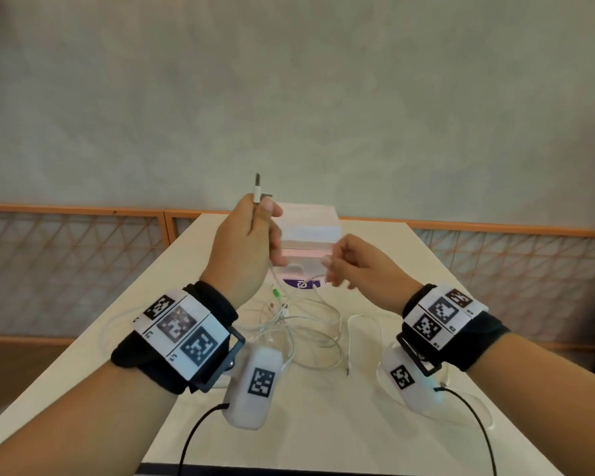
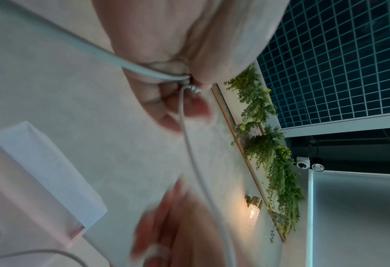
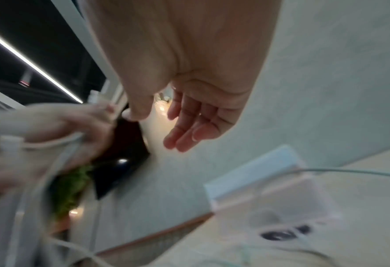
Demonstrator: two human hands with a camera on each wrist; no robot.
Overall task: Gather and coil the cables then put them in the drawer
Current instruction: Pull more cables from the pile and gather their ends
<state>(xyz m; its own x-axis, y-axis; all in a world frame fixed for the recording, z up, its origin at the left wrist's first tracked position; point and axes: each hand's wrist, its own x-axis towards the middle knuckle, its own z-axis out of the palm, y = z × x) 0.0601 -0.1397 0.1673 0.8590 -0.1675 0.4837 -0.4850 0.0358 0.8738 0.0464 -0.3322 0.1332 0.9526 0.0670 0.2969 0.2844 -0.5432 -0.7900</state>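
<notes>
My left hand (image 1: 246, 235) is raised above the table and grips a white cable (image 1: 291, 269), with its plug end (image 1: 257, 190) sticking up past the thumb. In the left wrist view the cable (image 2: 196, 162) runs out from between the curled fingers (image 2: 166, 101). My right hand (image 1: 340, 266) hovers just right of the hanging cable, blurred. Its fingers (image 3: 189, 122) are relaxed and hold nothing. A tangle of white cables (image 1: 299, 334) lies on the table below both hands. The small white drawer box (image 1: 310, 231) stands behind them.
The long white table (image 1: 375, 424) runs away from me to a grey wall. A purple label (image 1: 301, 284) lies in front of the box. A loose cable loop (image 1: 364, 324) and a jack plug (image 1: 347, 371) lie right of the tangle. Black wrist-camera leads hang near the front edge.
</notes>
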